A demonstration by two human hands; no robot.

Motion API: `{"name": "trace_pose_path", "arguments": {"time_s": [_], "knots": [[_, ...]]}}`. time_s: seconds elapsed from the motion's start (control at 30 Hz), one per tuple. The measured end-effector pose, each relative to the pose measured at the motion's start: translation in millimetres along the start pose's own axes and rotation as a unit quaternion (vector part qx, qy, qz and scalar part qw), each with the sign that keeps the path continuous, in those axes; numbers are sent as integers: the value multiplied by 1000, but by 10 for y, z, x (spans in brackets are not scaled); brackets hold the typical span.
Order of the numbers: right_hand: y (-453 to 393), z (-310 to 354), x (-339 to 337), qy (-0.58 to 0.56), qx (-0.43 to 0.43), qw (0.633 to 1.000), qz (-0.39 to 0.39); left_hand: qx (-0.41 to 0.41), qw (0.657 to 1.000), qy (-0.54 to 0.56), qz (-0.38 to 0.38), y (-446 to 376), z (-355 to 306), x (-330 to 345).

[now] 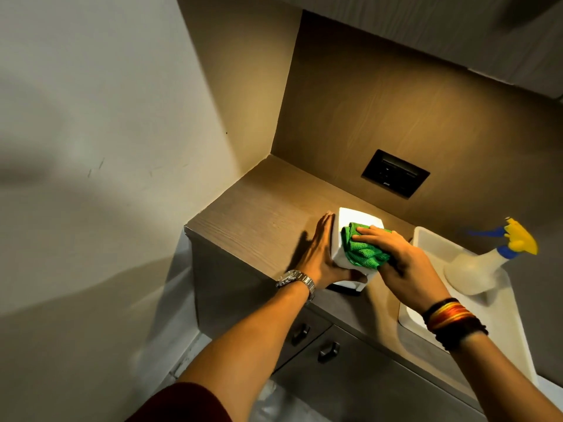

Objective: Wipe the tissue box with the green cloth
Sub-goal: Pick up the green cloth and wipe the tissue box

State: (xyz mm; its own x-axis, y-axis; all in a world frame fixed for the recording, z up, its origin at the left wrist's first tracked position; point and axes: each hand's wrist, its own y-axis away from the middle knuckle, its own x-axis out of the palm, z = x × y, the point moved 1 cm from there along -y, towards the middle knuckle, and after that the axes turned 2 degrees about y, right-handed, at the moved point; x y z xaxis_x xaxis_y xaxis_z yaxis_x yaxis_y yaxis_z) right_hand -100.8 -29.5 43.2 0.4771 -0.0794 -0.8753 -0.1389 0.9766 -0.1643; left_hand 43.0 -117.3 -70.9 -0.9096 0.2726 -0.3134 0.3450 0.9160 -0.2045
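Observation:
A white tissue box stands on the wooden counter under a bright light. My left hand lies flat against the box's left side, thumb wrapped around its near corner, holding it. My right hand presses a crumpled green cloth onto the top of the box, fingers spread over the cloth. The cloth and my hands hide most of the box's top and near side.
To the right, a white tray holds a spray bottle with a yellow and blue trigger head. A dark socket plate sits in the wooden back panel. Cabinet handles are below the counter edge. A wall rises on the left.

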Motion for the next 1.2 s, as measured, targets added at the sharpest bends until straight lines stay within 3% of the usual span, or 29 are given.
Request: {"name": "trace_pose_path", "arguments": {"time_s": [0.2, 0.37, 0.5, 0.6, 0.83, 1.0, 1.2], "knots": [[-99, -115, -83, 0, 0, 1000, 12, 24, 1000, -11, -12, -17, -16, 5], [-678, -63, -27, 45, 34, 998, -34, 41, 999, -14, -21, -31, -65, -4], [-701, 214, 172, 68, -23, 997, -24, 23, 1000, -11, -8, 18, 13, -8], [-367, 169, 161, 17, -43, 999, 2, 22, 999, -33, -19, 60, 17, -41], [-233, -147, -209, -72, 48, 996, 15, 14, 1000, -8, -15, -10, -14, -21], [-823, -139, -124, -12, 114, 993, -9, 32, 998, -45, -20, -40, -15, -21], [-578, 234, 103, -24, 31, 999, -6, 14, 999, -47, 15, -28, 56, -47]]}}
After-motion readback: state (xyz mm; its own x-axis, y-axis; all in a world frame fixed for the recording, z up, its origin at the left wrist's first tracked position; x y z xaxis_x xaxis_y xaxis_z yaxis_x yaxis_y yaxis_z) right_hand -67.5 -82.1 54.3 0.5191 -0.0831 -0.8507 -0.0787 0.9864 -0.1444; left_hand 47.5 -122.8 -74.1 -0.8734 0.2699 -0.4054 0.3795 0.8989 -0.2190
